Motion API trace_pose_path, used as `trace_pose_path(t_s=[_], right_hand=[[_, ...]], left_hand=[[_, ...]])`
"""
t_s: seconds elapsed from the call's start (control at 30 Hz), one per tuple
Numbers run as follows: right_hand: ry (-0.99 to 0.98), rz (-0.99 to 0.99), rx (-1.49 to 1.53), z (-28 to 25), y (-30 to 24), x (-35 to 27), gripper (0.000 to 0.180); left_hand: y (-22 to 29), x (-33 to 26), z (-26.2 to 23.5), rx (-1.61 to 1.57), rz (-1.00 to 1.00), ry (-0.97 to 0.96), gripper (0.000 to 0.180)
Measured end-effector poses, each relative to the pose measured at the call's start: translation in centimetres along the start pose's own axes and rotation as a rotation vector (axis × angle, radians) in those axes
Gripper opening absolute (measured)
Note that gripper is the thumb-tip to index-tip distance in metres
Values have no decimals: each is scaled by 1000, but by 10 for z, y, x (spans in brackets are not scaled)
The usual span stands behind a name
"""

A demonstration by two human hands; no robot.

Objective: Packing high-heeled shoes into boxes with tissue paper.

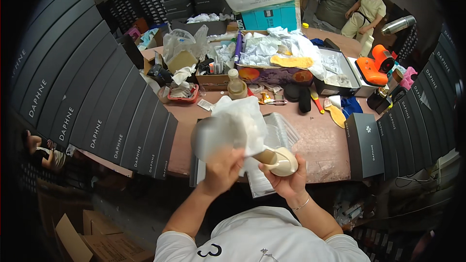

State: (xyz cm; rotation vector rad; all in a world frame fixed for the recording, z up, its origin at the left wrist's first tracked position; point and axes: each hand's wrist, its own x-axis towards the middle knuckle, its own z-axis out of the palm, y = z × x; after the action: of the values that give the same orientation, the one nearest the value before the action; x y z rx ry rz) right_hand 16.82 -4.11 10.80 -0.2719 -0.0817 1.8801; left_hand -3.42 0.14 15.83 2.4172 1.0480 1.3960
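Note:
A cream-coloured shoe point(283, 164) with a pale insole is held over the near edge of the table. My right hand point(290, 180) grips it, the fingers wrapped round its rounded end. Close to the other end of the shoe, my left hand point(223, 171) is closed, pinching a sheet of white tissue paper point(251, 119) that stands up above the shoe. The area just above my left hand is blurred. Beneath the shoe lies an open box with white wrapping point(258, 177), partly hidden by my hands and the paper.
Stacked dark shoeboxes point(104, 116) line the left side, and more point(412, 116) stand at the right. Across the table's back are a carton of crumpled paper point(272, 73), a glass jar point(237, 87), a brush point(316, 102) and an orange device point(374, 70). A person point(366, 7) sits beyond.

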Motion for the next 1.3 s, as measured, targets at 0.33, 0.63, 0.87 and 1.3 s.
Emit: trace_pose_path(t_s=[0.33, 0.63, 0.87, 1.3], right_hand=[[-71, -236, -521, 8, 33, 38, 47], [-77, -194, -655, -8, 35, 38, 47], [-504, 340, -1625, -95, 80, 12, 47], [-51, -431, -1831, -28, -23, 5, 79]], left_hand=[[55, -44, 51, -451, 120, -118, 32], [43, -77, 29, -397, 27, -212, 57], [-43, -115, 21, -899, -1282, 472, 56], [-63, -15, 127, -1097, -1090, 334, 77]])
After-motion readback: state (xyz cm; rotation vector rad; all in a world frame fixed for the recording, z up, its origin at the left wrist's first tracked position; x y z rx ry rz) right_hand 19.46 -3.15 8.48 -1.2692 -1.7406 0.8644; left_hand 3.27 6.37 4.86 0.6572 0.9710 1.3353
